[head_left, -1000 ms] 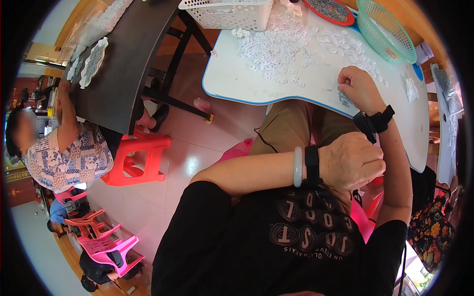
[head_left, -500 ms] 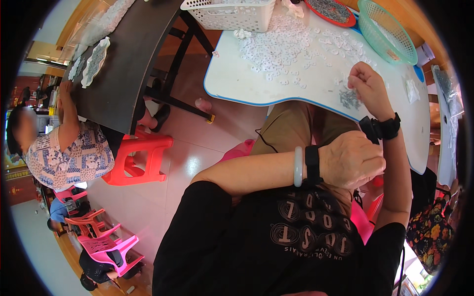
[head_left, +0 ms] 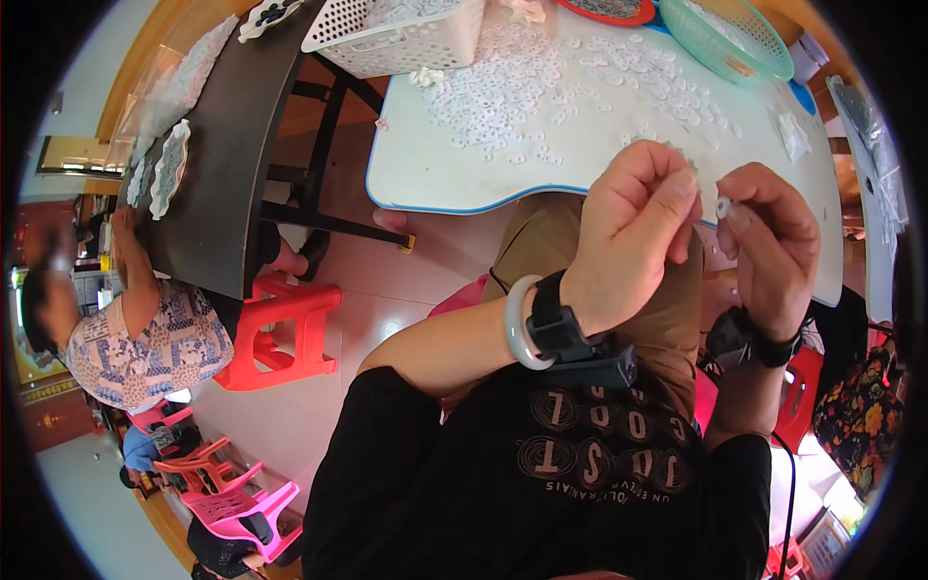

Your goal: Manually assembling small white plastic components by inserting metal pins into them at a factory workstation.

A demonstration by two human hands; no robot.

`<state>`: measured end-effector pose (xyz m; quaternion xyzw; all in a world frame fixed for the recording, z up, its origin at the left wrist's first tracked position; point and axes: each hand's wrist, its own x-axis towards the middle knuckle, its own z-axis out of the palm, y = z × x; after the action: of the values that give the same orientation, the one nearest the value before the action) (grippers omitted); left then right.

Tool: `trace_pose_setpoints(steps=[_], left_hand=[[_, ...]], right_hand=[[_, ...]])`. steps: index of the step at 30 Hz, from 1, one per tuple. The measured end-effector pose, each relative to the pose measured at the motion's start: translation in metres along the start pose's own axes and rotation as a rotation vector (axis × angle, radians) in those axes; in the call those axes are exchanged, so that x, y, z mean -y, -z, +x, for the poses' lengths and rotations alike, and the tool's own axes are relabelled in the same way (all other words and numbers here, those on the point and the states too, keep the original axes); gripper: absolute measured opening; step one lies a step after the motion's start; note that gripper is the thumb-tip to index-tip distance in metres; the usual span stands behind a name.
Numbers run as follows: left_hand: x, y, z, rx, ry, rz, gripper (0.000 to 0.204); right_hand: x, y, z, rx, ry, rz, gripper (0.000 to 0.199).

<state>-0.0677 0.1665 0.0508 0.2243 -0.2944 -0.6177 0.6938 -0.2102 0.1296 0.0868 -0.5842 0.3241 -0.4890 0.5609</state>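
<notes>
My left hand (head_left: pixel 633 232) is raised over the near edge of the white table (head_left: pixel 435 174), its thumb and fingers pressed together. What lies in that pinch, if anything, is too small to make out. Close to its right, my right hand (head_left: pixel 778 242) pinches a small white ring-like piece (head_left: pixel 723 207) between thumb and finger. The two sets of fingertips are a short gap apart. Beyond them many similar small white pieces (head_left: pixel 498 97) lie loose across the tabletop. My left hand mostly hides the spot where small grey pieces lay.
A white perforated basket (head_left: pixel 396 43), a red tray (head_left: pixel 619 12) and a green colander (head_left: pixel 744 48) stand along the table's far side. A clear packet (head_left: pixel 795 137) lies at right. Left, a person (head_left: pixel 145 338) sits at a dark table (head_left: pixel 232 145) beside a red stool (head_left: pixel 290 333).
My left hand has risen from my lap to above the table edge. My right hand has drawn back from the grey pieces toward me, now with a white piece in its pinch.
</notes>
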Motion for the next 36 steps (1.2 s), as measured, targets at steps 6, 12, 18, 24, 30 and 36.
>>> trace_pose_setpoints(steps=[6,12,18,24,30,36], left_hand=[[-0.011,-0.01,-0.014,0.16,0.09,0.039,0.016],[-0.016,-0.016,-0.02,0.193,0.131,0.045,0.014],[-0.017,-0.02,-0.022,0.196,0.105,0.104,0.015],[-0.022,-0.022,-0.024,0.218,0.085,0.168,0.015],[-0.023,-0.024,-0.024,0.195,0.038,0.215,0.01],[-0.025,-0.021,-0.027,0.247,-0.007,0.413,0.012]], right_hand=[[0.007,0.001,-0.019,0.107,0.072,0.132,0.025],[0.013,-0.001,-0.027,0.091,0.057,0.18,0.029],[0.012,-0.001,-0.032,0.086,0.072,0.163,0.026],[0.01,0.008,-0.033,0.122,0.299,-0.072,0.02],[0.011,0.003,-0.038,0.056,0.164,0.123,0.028],[0.012,-0.005,-0.039,0.032,0.108,0.263,0.038]])
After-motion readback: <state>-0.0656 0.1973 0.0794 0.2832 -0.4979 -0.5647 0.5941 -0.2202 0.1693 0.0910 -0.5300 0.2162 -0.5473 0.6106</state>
